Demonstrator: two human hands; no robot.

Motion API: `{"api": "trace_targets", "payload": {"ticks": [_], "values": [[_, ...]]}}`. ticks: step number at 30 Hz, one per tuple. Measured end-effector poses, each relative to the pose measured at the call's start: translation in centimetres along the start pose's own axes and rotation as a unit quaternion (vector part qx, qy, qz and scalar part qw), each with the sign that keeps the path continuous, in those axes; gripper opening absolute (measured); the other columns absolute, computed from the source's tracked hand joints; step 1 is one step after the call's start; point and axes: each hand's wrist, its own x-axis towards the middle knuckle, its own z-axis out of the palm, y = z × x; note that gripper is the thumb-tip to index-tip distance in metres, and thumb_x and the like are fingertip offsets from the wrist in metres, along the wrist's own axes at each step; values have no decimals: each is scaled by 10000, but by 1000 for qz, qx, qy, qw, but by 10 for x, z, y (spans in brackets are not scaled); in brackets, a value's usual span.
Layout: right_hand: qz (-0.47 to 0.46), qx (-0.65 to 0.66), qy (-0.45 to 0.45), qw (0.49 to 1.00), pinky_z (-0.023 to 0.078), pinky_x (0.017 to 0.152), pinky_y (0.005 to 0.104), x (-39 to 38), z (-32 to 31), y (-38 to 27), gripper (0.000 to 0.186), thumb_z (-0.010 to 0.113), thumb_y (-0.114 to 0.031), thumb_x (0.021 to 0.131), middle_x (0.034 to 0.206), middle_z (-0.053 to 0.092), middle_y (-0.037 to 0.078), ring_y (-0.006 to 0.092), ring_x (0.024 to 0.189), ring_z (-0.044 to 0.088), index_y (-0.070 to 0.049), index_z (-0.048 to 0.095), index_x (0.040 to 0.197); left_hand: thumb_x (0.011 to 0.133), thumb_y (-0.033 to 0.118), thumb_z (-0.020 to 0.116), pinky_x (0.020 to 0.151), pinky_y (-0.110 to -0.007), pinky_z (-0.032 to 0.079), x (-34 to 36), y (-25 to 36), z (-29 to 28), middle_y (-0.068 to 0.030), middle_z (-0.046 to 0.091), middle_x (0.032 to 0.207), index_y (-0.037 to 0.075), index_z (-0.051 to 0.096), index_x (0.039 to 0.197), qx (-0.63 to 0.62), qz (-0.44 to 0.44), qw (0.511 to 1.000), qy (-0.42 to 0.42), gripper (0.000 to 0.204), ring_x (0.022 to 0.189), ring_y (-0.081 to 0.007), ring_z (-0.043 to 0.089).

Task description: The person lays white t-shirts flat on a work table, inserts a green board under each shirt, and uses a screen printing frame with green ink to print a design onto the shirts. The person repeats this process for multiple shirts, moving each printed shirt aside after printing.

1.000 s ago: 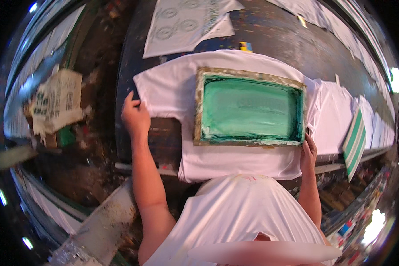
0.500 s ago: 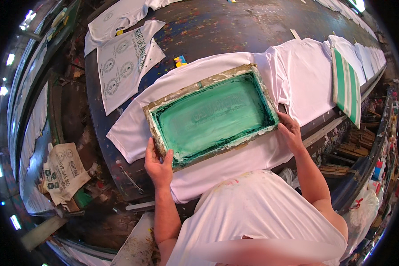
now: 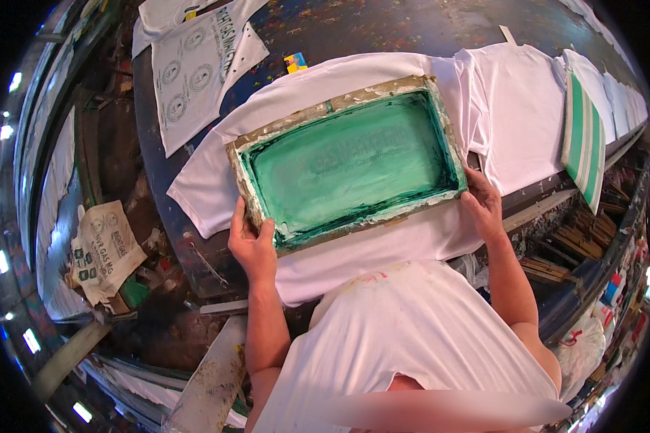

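Both my hands hold a rectangular screen printing frame (image 3: 354, 159), its green mesh bordered by a worn, paint-crusted wooden rim. My left hand (image 3: 253, 242) grips the near left corner, thumb over the rim and fingers along the outer side. At the right end, my right hand (image 3: 485, 204) has its thumb on the near corner and its fingers partly hidden behind the edge. Beneath the frame a white T-shirt (image 3: 318, 278) lies spread on the table. Faint lettering shows through the mesh. Whether the frame touches the shirt I cannot tell.
A printed white cloth (image 3: 188, 86) lies at the far left, near a small yellow and blue packet (image 3: 295, 63). More white shirts (image 3: 516, 115) line the table to the right, with a green striped cloth (image 3: 583, 137) over its edge. A wrench (image 3: 208, 263) rests near the left edge.
The frame and both hands look larger, as if nearer to me, and the frame tilts slightly less. The view has shifted, so the table and shirts sit higher. Both hands keep their grip.
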Motion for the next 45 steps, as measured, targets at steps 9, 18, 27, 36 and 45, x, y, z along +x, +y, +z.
{"api": "trace_targets", "payload": {"ticks": [9,18,27,36,45], "values": [[16,10,6,1000,439,1139,351,-2,-5,8,602,712,-131,987,1419,629,105,188,1293,599,45,531,1534,866,-153,669,1068,-330,515,1,-3,1,-162,613,1431,-100,471,1551,-49,-13,999,13,714,1224,-205,649],[14,-10,13,1000,439,1145,366,0,-12,15,639,732,-163,987,1452,626,128,200,1318,597,62,510,1542,898,-76,727,991,-305,547,4,-8,-3,-132,685,1291,-75,530,1504,-42,11,999,10,637,1111,-160,679],[-8,14,6,1000,392,1191,379,5,-10,13,637,717,-142,985,1473,618,183,247,1368,579,115,498,1525,1037,53,693,774,-268,573,34,-1,-78,-51,753,952,-39,733,1232,2,81,974,210,220,833,-106,691],[-2,25,15,1000,385,1188,363,4,-8,11,630,715,-139,987,1478,616,172,241,1374,569,109,503,1526,1046,85,701,601,-233,505,15,-13,-93,-33,721,863,-37,754,1130,56,57,964,254,157,653,-66,608],[4,19,26,999,380,1205,383,3,-7,14,640,745,-171,974,1490,617,171,251,1380,573,100,528,1512,1098,205,644,457,-235,384,-1,-17,-88,-15,724,838,-41,752,1080,9,88,963,253,269,490,-44,508]]}}
